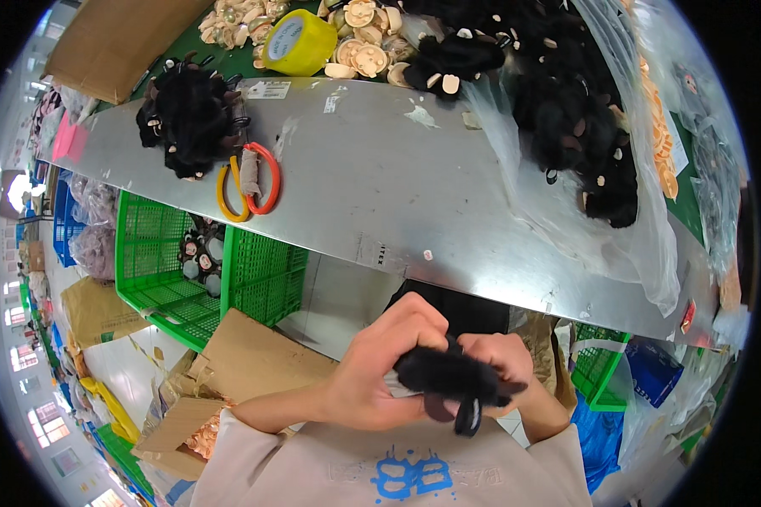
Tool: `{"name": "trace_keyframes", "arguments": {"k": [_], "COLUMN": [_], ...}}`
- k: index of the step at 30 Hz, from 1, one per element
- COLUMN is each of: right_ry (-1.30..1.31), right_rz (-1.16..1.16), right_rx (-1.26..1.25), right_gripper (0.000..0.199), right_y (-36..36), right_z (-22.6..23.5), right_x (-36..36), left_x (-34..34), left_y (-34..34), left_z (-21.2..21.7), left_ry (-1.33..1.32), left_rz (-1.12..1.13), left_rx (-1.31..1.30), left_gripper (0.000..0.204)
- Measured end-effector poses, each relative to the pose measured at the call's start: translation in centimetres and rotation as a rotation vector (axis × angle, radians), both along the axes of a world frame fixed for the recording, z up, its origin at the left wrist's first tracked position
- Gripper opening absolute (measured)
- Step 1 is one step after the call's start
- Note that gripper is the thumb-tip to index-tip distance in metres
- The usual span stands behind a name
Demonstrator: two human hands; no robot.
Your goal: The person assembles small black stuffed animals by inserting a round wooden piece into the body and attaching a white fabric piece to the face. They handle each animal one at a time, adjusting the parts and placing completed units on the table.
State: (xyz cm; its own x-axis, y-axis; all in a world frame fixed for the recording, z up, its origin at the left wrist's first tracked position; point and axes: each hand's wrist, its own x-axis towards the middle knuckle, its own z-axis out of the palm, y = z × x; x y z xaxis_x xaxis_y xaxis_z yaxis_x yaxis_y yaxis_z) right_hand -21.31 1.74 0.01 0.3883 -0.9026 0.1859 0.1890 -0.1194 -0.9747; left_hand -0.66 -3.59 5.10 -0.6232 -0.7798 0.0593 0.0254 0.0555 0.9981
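Close to my body, in front of the metal table's edge, both hands hold one small black plush piece [448,373]. Brown ear-like flaps stick out of it, and a short black loop hangs from its lower side. My left hand [389,359] is wrapped round its left end, with something whitish showing under the fingers. My right hand [503,359] pinches its upper right side; those fingertips are partly hidden behind the plush. On the table lie a pile of black plush pieces [190,114] at left and a larger heap of them [566,118] on clear plastic at right.
Scissors [249,182] with red and yellow handles lie on the metal table [347,177]. Behind them are a yellow tape roll [300,44] and beige plastic parts [369,59]. Below left stand a green crate [262,275] and an open cardboard box [262,351].
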Motion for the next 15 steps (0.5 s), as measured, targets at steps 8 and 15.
{"name": "trace_keyframes", "arguments": {"k": [8,15], "right_ry": [-0.050,-0.013], "right_rz": [-0.159,-0.290], "right_rx": [-0.419,-0.389], "right_gripper": [0.018,0.018], "right_y": [-0.2,1.5], "right_z": [1.2,1.7], "right_x": [1.6,3.3], "left_x": [0.4,0.8], "left_y": [0.5,1.2], "left_z": [-2.7,-3.9], "left_ry": [0.220,0.320], "left_rz": [-0.020,0.024], "left_rx": [-0.205,-0.126], "left_gripper": [0.029,0.036]}}
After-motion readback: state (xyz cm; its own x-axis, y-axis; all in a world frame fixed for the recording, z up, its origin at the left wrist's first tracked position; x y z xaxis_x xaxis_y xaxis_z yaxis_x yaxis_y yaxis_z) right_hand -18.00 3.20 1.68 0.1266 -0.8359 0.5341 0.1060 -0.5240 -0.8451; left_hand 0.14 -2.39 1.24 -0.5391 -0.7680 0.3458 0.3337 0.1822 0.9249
